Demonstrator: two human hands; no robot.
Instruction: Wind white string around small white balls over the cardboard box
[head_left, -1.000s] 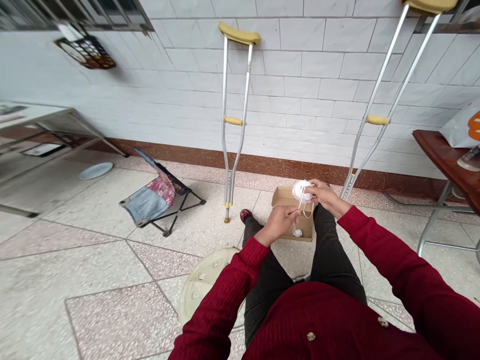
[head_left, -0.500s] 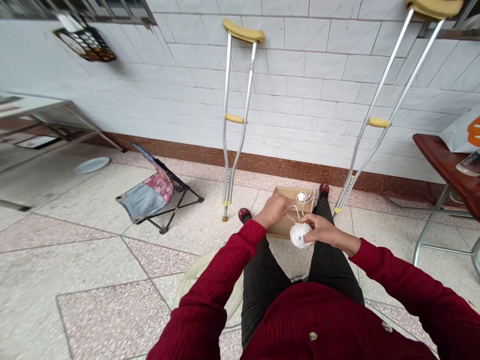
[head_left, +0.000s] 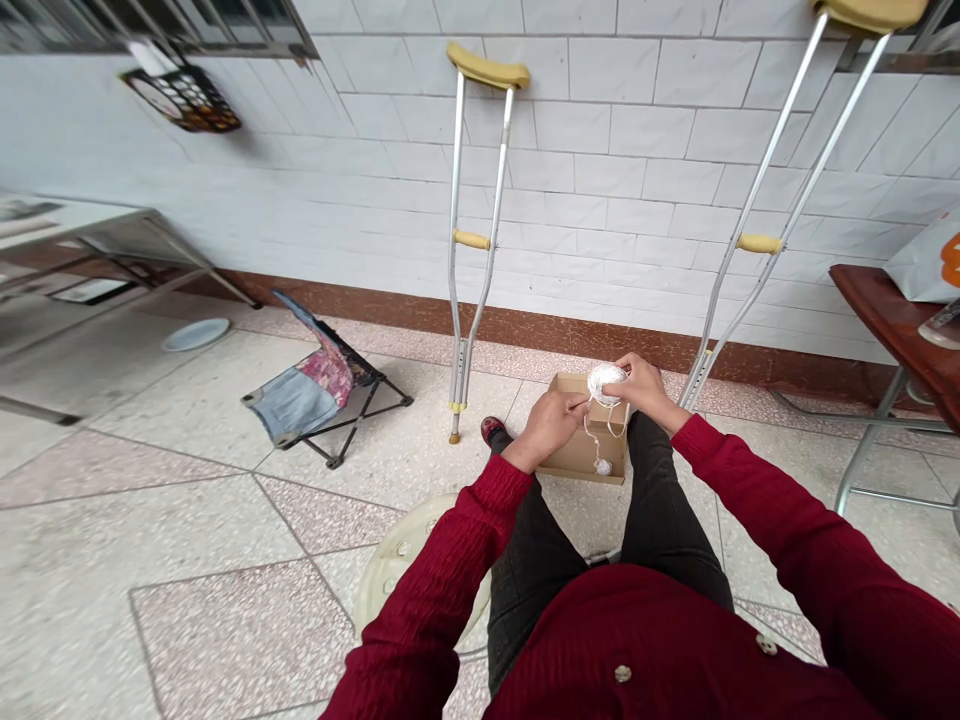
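Observation:
A white ball of yarn (head_left: 606,383) is in my right hand (head_left: 646,388), whose fingers close around its right side above the box. To its left, my left hand (head_left: 551,428) is closed, thumb and forefinger pinched on a strand of the white yarn. Loose strands hang below the ball. In the open cardboard box (head_left: 566,461) on the floor between my feet lies a smaller white yarn ball (head_left: 604,466), near the front edge. The yarn ball and my hands hide part of the box's far side.
Two crutches lean on the tiled wall, one (head_left: 471,240) ahead and one (head_left: 759,243) to the right. A folding chair (head_left: 300,400) stands left, with a pale blue basin (head_left: 196,334) behind it. A brown table (head_left: 900,330) is at right. Beside my left leg is a round pale stool (head_left: 382,580).
My right hand has carried the yarn ball up and away from me, over the box's far part. The small ball near the front edge now shows. My left hand has shifted only slightly.

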